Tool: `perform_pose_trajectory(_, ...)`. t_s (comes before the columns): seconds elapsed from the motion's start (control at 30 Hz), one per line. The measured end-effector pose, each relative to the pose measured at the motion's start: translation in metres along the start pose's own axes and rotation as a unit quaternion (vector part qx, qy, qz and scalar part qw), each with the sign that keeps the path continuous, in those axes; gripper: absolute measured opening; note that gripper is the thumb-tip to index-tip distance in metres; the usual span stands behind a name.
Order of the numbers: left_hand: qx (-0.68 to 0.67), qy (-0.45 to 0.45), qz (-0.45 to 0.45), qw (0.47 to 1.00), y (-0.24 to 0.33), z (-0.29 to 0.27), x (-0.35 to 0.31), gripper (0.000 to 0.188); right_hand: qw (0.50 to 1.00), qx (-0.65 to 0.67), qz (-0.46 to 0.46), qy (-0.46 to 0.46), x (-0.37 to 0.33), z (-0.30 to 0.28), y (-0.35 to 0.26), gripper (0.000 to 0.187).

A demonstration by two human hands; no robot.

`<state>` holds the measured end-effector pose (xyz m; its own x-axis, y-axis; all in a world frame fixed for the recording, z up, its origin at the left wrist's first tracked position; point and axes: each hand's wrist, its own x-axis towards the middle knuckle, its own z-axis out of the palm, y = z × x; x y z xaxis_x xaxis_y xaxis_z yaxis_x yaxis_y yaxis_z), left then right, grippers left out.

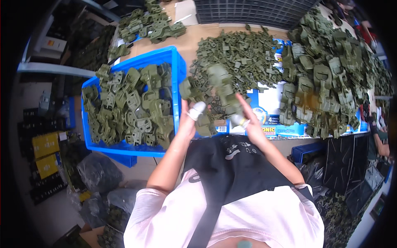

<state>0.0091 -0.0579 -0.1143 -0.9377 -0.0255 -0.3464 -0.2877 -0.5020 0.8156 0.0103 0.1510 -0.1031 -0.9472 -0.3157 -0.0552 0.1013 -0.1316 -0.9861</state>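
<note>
Olive-green moulded plastic fills the scene, and we hold one such holster-like piece (223,89) up above the tabletop (186,41), between the blue bin (175,58) of finished shells and the loose heap of small clips (244,53); our left hand (191,118), a taped finger showing, is clenched on a smaller part (188,89) just beside it, while our right hand (244,113) has its fingers wrapped round the piece's lower end. We judge it light, stiff and slightly slick; it is best gripped around its thick body, not its thin tabs.
</note>
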Motion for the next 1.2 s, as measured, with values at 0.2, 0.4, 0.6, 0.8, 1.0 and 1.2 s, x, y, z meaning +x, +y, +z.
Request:
perform_pose_trajectory(0.2,0.048,0.041,0.072,0.995,-0.014,0.04,0.005,0.071,0.982,-0.157,0.072,-0.072,-0.014,0.009,-0.018,0.068)
perform_pose_trajectory(0.4,-0.057,-0.02,0.071,0.996,-0.009,0.036,0.0,0.063,0.993,-0.029,0.024,-0.108,-0.013,-0.007,-0.017,0.065)
perform_pose_trajectory(0.6,-0.021,0.011,0.028,0.999,-0.019,0.015,-0.006,0.066,0.956,0.171,0.213,-0.111,-0.018,-0.005,-0.018,0.063)
perform_pose_trajectory(0.8,0.74,-0.198,0.332,0.55,0.07,0.087,-0.041,0.084,0.924,-0.339,0.1,-0.147,-0.027,-0.036,-0.067,0.068)
perform_pose_trajectory(1.0,0.657,-0.394,0.12,0.632,0.024,0.058,-0.042,0.072,0.837,-0.494,0.007,-0.234,-0.054,-0.026,-0.049,0.056)
perform_pose_trajectory(1.2,0.61,-0.37,0.094,0.694,0.02,0.065,-0.043,0.061,0.894,-0.402,0.061,-0.189,-0.061,-0.031,-0.04,0.054)
